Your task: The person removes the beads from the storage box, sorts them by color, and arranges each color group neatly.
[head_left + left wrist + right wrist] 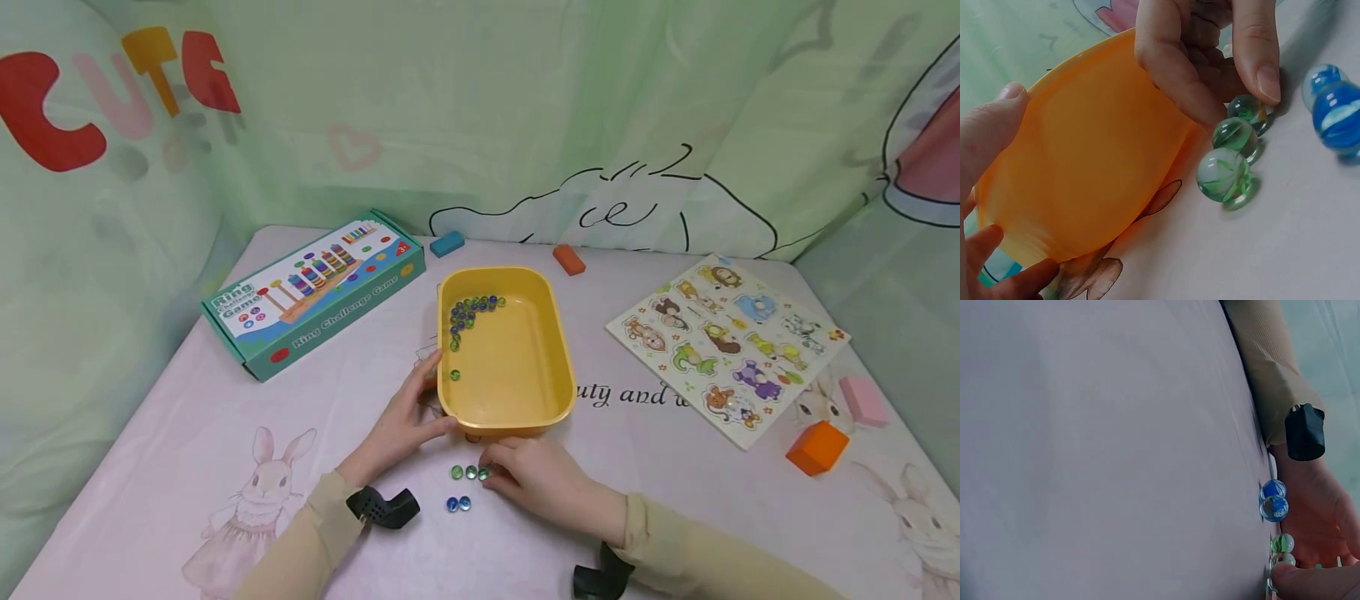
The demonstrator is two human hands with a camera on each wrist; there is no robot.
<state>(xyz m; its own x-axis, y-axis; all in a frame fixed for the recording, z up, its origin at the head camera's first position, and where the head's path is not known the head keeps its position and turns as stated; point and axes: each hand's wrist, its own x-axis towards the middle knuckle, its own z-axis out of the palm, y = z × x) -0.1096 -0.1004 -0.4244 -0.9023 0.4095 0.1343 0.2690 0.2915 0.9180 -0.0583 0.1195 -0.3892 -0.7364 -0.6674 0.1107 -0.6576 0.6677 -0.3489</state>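
Note:
A yellow plastic tray (517, 358) stands on the table, with several green and blue marbles (462, 317) gathered along its far left side. My left hand (401, 421) holds the tray's near left corner, thumb and fingers spread around it. Just in front of the tray, three green marbles (1225, 175) lie in a row. At the right end of that row, my right hand (543, 483) pinches the last green marble (483, 473) between thumb and forefinger; it looks level with the others. Two blue marbles (458, 504) sit together nearer to me.
Back left lies a green Ring Challenge Game box (315, 292). A blue block (447, 244) and a red-orange block (569, 259) are behind the tray. To the right are an animal puzzle board (727, 346), an orange block (817, 447) and a pink block (864, 401).

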